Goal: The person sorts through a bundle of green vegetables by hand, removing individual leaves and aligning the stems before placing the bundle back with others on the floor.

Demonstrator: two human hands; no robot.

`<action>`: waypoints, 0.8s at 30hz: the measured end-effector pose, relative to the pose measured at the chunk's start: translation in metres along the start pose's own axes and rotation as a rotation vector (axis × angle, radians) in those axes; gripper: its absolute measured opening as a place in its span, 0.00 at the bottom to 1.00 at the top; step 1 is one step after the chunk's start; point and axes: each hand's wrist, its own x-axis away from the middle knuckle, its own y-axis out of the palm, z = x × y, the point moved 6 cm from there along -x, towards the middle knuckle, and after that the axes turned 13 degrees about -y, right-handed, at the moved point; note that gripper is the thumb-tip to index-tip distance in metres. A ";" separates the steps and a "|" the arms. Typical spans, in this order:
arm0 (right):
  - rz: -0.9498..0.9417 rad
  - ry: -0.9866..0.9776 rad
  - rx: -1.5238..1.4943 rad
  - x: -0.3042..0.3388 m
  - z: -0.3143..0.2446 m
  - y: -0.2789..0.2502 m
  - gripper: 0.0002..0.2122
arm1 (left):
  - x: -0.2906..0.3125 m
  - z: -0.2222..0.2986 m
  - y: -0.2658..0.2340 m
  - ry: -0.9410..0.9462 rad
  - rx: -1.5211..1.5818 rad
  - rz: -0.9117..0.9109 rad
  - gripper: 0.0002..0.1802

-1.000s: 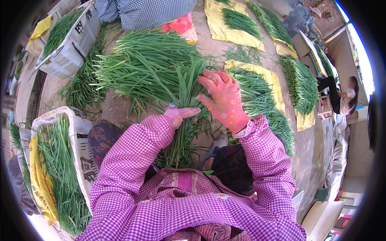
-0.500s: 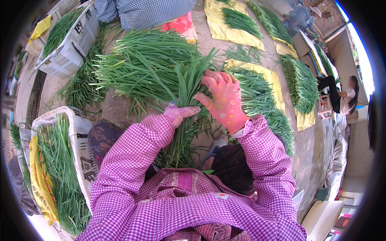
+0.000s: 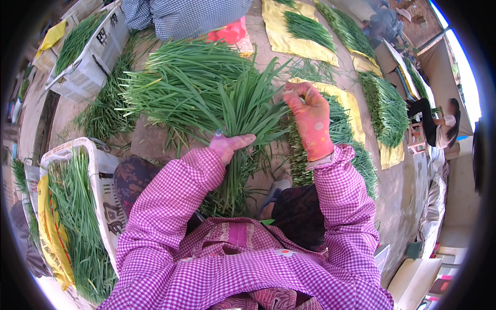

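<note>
My left hand (image 3: 230,146) is wrapped round a bunch of garlic chives (image 3: 249,106). Their long green leaves fan out beyond the thumb, and the stalks hang down toward my knees. My right hand (image 3: 310,116), in a pink dotted glove, is raised to the right of the bunch, apart from most of it. Its fingers are curled into a pinch, and what lies between the tips is too small to make out. Just beyond the bunch, a large heap of garlic chives (image 3: 181,77) lies on the ground.
At left stand a white crate (image 3: 98,170) and, farther off, another white crate (image 3: 95,62), both holding greens. Yellow sheets (image 3: 346,103) with chive piles (image 3: 330,126) lie at right. A person in checked cloth (image 3: 196,18) is at the far side; another person (image 3: 448,121) sits at right.
My right hand has drawn away from the bunch to the right, its fingers closing into a pinch. The leaf tips have spread wider, while my left hand keeps its hold.
</note>
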 end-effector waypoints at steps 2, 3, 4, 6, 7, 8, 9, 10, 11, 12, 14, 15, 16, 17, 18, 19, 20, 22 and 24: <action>0.145 0.049 -0.122 -0.009 -0.005 -0.014 0.05 | 0.005 0.004 0.001 0.006 0.061 -0.025 0.14; 0.169 0.033 -0.127 -0.011 -0.009 -0.017 0.05 | 0.007 0.006 0.002 0.016 0.048 -0.018 0.15; 0.192 0.018 -0.134 -0.012 -0.010 -0.018 0.05 | 0.009 0.008 0.002 0.025 0.035 -0.008 0.16; 0.036 0.004 0.067 -0.006 -0.012 -0.011 0.06 | 0.006 0.007 0.001 0.026 0.024 -0.020 0.17; -0.042 -0.002 0.170 -0.002 -0.013 -0.007 0.06 | 0.007 0.006 0.000 -0.006 0.014 0.006 0.17; -0.108 -0.173 0.299 -0.001 -0.024 0.000 0.06 | 0.008 0.005 0.000 -0.039 0.004 0.031 0.16; -0.204 -0.261 0.403 0.000 -0.030 0.008 0.07 | 0.008 0.003 0.000 -0.072 -0.007 0.056 0.16; -0.302 -0.350 0.505 0.001 -0.037 0.015 0.08 | 0.008 0.001 0.000 -0.089 -0.003 0.048 0.16; -0.400 -0.439 0.606 0.003 -0.042 0.023 0.09 | 0.008 -0.002 0.000 -0.107 0.000 0.039 0.16; -0.460 -0.453 0.712 0.007 -0.036 0.029 0.12 | 0.008 -0.004 0.000 -0.125 0.004 0.031 0.16; -0.449 -0.478 0.836 0.011 -0.040 0.034 0.14 | 0.007 -0.006 0.003 -0.135 -0.008 0.017 0.16; -0.443 -0.490 0.898 0.013 -0.041 0.035 0.14 | 0.007 -0.007 0.004 -0.141 -0.013 0.010 0.16; -0.484 -0.479 0.929 0.014 -0.040 0.037 0.15 | 0.006 -0.007 0.004 -0.136 -0.012 -0.014 0.16; -0.488 -0.496 0.899 0.014 -0.041 0.038 0.15 | 0.006 -0.008 0.002 -0.131 -0.011 -0.037 0.16; -0.491 -0.513 0.868 0.014 -0.040 0.038 0.14 | 0.006 -0.008 0.002 -0.125 -0.010 -0.060 0.16; -0.495 -0.528 0.841 0.015 -0.040 0.037 0.13 | 0.007 -0.008 0.003 -0.126 -0.008 -0.058 0.16; -0.501 -0.533 0.835 0.015 -0.040 0.037 0.12 | 0.009 -0.007 0.004 -0.126 -0.006 -0.057 0.15; -0.514 -0.544 0.820 0.014 -0.042 0.038 0.10 | 0.011 -0.005 0.005 -0.121 -0.012 -0.055 0.15; -0.515 -0.538 0.849 0.014 -0.041 0.039 0.09 | 0.013 -0.003 0.006 -0.111 -0.029 -0.054 0.15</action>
